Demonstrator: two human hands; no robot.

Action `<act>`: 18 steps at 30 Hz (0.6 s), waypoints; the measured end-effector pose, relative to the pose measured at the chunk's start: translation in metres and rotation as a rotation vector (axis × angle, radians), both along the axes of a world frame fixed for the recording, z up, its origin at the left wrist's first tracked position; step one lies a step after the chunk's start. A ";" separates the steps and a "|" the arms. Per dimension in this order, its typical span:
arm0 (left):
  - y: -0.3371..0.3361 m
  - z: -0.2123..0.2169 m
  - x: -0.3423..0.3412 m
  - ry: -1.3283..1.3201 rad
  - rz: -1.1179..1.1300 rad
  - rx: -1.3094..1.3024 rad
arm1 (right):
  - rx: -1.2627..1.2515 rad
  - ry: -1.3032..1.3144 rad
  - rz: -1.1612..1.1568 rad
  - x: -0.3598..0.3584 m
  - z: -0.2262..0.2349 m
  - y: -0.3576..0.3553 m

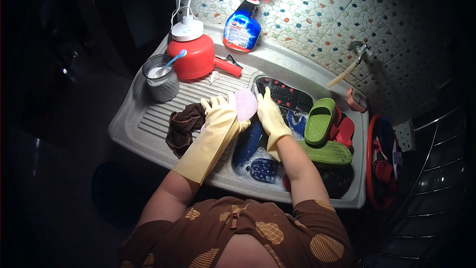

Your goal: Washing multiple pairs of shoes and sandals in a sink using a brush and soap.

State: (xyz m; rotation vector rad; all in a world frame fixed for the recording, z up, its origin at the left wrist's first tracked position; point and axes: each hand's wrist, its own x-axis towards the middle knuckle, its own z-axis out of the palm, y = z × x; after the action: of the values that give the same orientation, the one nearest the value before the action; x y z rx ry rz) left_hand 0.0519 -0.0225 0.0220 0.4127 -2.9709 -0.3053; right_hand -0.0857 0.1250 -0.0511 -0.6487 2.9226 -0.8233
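We see a pale sink unit [148, 124] filling the middle, its ribbed draining surface on the left and the basin on the right. The basin is crowded with soapy water and footwear: a black studded sole [287, 94] at the far side, a green slipper [320, 121] leaning over red ones to the right, and a dark blue slipper [248, 144] near the middle. On the far left of the surface stand a red kettle-like jug [196, 57], a blue spray bottle [242, 30] and a grey cup [162, 84] with a spoon. A dark brown cloth [182, 126] lies bunched just left of the hands. A pink slipper [245, 103] rests at the basin's left edge. Both hands wear yellow rubber gloves. Our left hand [220, 116] curls its fingers around that slipper's near side, gripping it. Our right hand [270, 114] lies against its right side, fingers nearly straight and pointing far; we cannot tell whether it grips.
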 end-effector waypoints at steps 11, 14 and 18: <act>-0.003 -0.007 0.001 0.044 -0.014 0.038 | 0.036 -0.420 -0.112 0.053 0.035 0.047; -0.002 -0.009 -0.001 0.039 0.003 0.038 | -0.262 -0.414 0.033 0.083 0.059 0.047; -0.002 -0.011 -0.004 0.049 0.035 0.026 | -0.312 -0.374 0.251 0.085 0.080 0.024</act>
State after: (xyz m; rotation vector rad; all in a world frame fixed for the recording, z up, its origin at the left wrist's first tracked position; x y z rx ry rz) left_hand 0.0475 -0.0243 0.0114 0.4527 -2.9114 -0.3453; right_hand -0.0010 0.1490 0.0284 -0.7624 2.3459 -1.2258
